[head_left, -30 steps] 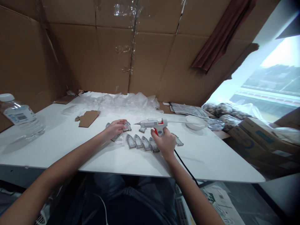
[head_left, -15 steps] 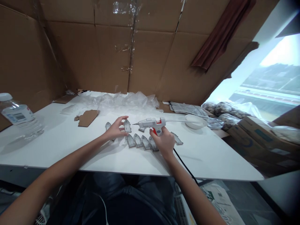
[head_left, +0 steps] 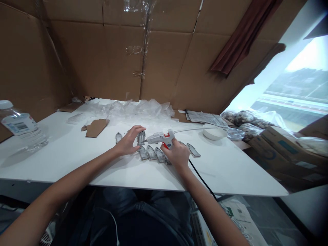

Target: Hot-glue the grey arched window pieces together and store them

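1. A white table [head_left: 64, 160] is seen from above, with brown cardboard walls [head_left: 107, 58] set up along its far edge and its left side.
2. A glue gun [head_left: 160, 137] is gripped in the right hand [head_left: 177, 154], whose fingers are closed tight around the handle. It is held near the middle of the table, with its tip pointed to the left.
3. A small silver metal piece [head_left: 140, 137] is held down by the left hand [head_left: 128, 142]. The fingers are spread over it and are not shut. The glue gun's tip is just beside this piece.
4. A row of the same silver pieces [head_left: 151, 153] is laid flat on the table, between the two hands and closer to the near edge.
5. A black cord [head_left: 201, 179] is run from the right hand over the near edge of the table.
6. A water bottle [head_left: 22, 128] is stood at the left edge.
7. A scrap of cardboard [head_left: 96, 127] and a heap of clear plastic wrap [head_left: 133, 108] are left toward the far edge.
8. A white round dish [head_left: 213, 132] is placed toward the right side of the table.
9. Cardboard boxes [head_left: 284, 150] are piled past the right edge, under a bright window [head_left: 297, 85].
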`<state>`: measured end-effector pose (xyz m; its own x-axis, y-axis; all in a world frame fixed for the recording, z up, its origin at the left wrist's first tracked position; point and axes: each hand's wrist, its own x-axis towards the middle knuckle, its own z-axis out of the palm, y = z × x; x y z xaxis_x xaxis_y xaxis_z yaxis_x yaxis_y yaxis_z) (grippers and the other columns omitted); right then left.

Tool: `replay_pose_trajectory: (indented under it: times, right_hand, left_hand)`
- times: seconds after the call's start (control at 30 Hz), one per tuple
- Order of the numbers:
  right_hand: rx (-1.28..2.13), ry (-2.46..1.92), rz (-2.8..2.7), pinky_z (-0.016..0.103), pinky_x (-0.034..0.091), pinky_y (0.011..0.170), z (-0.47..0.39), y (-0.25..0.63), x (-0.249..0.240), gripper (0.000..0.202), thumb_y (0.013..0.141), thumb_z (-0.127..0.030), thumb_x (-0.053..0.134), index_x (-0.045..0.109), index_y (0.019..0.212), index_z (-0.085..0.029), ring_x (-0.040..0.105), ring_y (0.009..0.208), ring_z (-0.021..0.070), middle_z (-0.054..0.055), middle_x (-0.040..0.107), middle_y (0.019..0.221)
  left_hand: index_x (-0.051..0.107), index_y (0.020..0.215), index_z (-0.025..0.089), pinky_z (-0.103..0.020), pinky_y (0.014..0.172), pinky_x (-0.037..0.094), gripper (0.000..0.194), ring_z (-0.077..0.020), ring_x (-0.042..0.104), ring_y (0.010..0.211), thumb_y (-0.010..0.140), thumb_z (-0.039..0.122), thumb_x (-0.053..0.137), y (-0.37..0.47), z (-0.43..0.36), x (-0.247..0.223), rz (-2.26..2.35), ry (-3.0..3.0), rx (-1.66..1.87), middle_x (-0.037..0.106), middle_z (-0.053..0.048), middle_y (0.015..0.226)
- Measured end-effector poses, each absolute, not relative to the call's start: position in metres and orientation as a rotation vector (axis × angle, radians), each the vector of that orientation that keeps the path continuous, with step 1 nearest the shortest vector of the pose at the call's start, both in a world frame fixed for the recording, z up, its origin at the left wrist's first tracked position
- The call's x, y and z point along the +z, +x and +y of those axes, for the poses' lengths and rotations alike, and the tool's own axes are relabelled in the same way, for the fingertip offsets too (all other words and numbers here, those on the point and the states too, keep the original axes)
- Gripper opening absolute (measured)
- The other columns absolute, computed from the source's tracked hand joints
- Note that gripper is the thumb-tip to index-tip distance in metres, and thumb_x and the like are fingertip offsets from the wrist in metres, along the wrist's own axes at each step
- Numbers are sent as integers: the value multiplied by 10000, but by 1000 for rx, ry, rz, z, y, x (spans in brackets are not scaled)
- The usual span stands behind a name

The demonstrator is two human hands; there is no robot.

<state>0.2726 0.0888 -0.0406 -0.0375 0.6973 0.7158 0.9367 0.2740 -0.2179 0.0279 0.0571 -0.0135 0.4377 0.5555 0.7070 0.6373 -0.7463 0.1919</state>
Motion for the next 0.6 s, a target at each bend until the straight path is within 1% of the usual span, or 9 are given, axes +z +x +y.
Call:
replay_pose_trajectory:
  times: [0.3,0.6]
  right_hand:
    - [-415,-1491,-1811,261,183,565,88,273,-40,375,731,-496,496,604,812,-146,504,608,163,58,557,633]
    - [-387,-1503,-1848,253,185,569,87,274,-38,357,733,-486,508,598,808,-149,513,619,171,58,565,645]
  left_hand:
    - [291,1369,219,-366,1050,362,764,-228,337,1285,668,80,563,27,56,-13,-1056,-2568,-1221,371,-119,1314]
    - [295,1364,227,-390,1022,387,773,-245,354,1269,655,83,567,28,57,-14,-1055,-2554,-1247,384,-123,1301]
